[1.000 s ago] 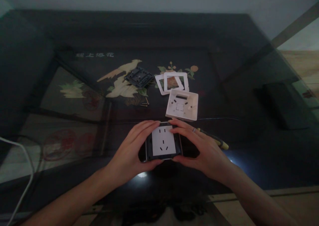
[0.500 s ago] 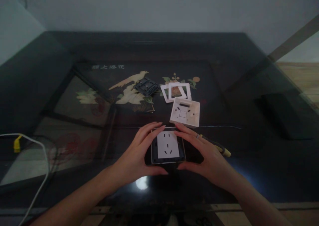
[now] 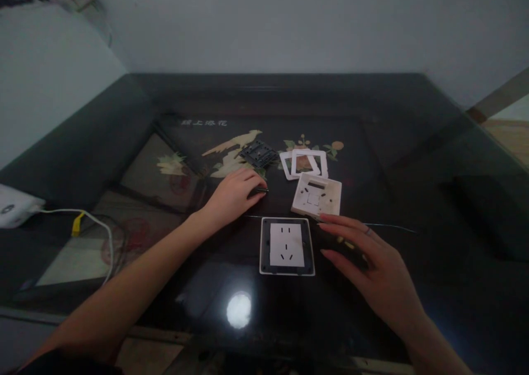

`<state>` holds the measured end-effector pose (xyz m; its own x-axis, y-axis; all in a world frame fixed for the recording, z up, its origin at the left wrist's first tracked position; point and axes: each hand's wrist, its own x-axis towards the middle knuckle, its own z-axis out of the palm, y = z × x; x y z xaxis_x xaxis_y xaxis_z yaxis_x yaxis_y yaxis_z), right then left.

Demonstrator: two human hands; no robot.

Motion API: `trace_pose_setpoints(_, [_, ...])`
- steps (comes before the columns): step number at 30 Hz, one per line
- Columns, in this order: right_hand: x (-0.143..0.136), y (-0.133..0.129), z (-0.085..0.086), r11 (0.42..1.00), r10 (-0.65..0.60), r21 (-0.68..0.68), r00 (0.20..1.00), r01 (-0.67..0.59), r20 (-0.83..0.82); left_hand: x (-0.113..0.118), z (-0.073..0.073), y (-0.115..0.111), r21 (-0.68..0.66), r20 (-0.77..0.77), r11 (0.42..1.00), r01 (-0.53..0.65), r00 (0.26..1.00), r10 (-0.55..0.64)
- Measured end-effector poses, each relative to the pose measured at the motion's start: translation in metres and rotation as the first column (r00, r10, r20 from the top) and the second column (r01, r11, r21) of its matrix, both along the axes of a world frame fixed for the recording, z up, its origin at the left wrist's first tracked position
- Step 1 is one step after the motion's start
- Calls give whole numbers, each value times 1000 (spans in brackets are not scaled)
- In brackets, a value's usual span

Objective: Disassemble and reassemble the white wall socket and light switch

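Note:
A white socket panel with a dark inner frame sits in a white box on the glossy table, with neither hand touching it. Beyond it to the left, my left hand is closed in a pinch at small screws, whose ends show at the fingertips. To the panel's right, my right hand is held with fingers apart. A screwdriver with a yellow and black handle lies beneath it, partly hidden by the fingers. Just past those fingers rests an open white mounting box.
Two white cover frames overlap behind the mounting box. A black backing plate lies farther left. A white cable with a yellow tag runs along the left, and a dark block stands at right.
Both hands have come off the socket panel. My left hand has moved forward and left to the screws; my right hand has shifted right, over the screwdriver. The camera view has shifted.

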<state>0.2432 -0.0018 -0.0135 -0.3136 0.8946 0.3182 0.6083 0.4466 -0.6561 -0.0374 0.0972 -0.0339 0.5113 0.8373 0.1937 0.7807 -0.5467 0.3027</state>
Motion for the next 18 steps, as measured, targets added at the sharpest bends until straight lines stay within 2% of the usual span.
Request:
trace_pose_setpoints(9, [1, 1, 3, 1000, -18, -23, 1000, 19, 16, 3, -5, -5, 12, -76, 1000, 4, 997, -3])
trace_pose_setpoints(14, [1, 1, 2, 999, -8, -48, 1000, 9, 31, 0, -9, -5, -3, -58, 1000, 2, 998, -3])
trace_pose_setpoints(18, [0, 2, 3, 998, 15, -56, 999, -13, 30, 1, -7, -6, -35, -15, 999, -7, 1000, 6])
